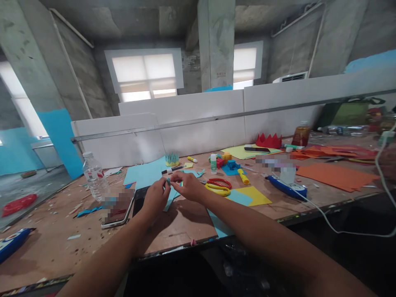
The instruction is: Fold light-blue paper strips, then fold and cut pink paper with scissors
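Pinching a small blue-green piece between the fingers of left hand and right hand, seemingly for steadiness, above the tabletop; having an upright glue stick beyond the fingers, rightward, presumably for easy reach.

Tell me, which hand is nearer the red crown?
Right. The right hand is on the near side of the red crown, off to its left; the left hand is farther left still.

The left hand and the right hand are bare; the forearms also are uncovered, slender near the wrists.
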A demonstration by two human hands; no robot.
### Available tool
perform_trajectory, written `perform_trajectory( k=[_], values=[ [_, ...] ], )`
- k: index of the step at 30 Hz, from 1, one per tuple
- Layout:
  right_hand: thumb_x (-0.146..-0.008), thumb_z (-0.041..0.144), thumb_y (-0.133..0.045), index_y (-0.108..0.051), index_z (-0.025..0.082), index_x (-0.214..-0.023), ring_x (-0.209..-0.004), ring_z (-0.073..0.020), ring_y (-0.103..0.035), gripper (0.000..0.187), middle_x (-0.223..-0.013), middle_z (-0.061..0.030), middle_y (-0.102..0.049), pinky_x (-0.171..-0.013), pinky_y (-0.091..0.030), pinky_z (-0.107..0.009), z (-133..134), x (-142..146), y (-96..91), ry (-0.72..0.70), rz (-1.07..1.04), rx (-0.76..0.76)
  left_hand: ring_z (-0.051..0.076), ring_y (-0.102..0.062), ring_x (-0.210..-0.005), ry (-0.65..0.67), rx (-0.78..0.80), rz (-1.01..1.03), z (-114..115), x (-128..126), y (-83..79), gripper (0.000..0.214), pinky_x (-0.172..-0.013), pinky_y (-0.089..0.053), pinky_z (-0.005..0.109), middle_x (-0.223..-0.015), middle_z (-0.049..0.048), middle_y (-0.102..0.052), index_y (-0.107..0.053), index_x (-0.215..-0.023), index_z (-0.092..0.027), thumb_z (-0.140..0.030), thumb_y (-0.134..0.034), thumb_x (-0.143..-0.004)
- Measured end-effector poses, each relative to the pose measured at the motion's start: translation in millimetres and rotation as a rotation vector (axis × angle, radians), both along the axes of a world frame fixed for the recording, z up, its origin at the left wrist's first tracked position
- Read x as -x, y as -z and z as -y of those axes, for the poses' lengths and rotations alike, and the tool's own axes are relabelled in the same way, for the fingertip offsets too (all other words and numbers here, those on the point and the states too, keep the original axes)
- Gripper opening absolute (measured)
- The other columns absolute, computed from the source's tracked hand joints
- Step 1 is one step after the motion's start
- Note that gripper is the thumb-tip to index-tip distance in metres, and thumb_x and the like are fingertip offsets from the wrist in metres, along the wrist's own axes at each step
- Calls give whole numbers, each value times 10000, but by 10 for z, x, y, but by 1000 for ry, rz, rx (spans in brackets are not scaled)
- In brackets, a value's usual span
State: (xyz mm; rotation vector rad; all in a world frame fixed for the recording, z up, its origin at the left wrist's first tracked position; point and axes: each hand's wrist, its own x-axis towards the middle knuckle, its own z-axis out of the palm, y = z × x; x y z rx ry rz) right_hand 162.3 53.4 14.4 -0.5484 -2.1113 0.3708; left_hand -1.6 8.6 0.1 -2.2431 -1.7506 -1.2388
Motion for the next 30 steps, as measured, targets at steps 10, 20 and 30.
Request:
perform_trajectory(
  k=[10, 20, 30],
  values=[
    [-850, 140, -636, -656, 173, -1012, -915, -209, -626, 167, -961, -68, -695, -846, -458, -317, -39, -27, 14, 89, 112, -137, 177, -532, -654, 80, 31, 61, -14, 12, 15, 263, -629, -333, 287, -707, -4, -574, -550, -820, -215, -316, -358, -970],
    [-866, 151, -643, -630, 179, -953, -849, -169, -611, 92, -885, -27, -671, -798, -448, -265, -64, -20, 51, 140, 119, -214, 185, -564, -695, 163, 57, 55, -18, 12, 57, 251, -644, -377, 286, -751, 11, -621, -579, -853, -209, -357, -405, -957],
    [-840, 114, -663, -639, 168, -930, -829, -176, -587, 108, -875, -38, -660, -789, -446, -276, -33, -16, 0, 132, 183, -264, 174, -529, -634, 112, 71, 77, -34, 2, 50, 244, -608, -331, 284, -676, -5, -588, -569, -785, -212, -323, -419, -943]
  ],
)
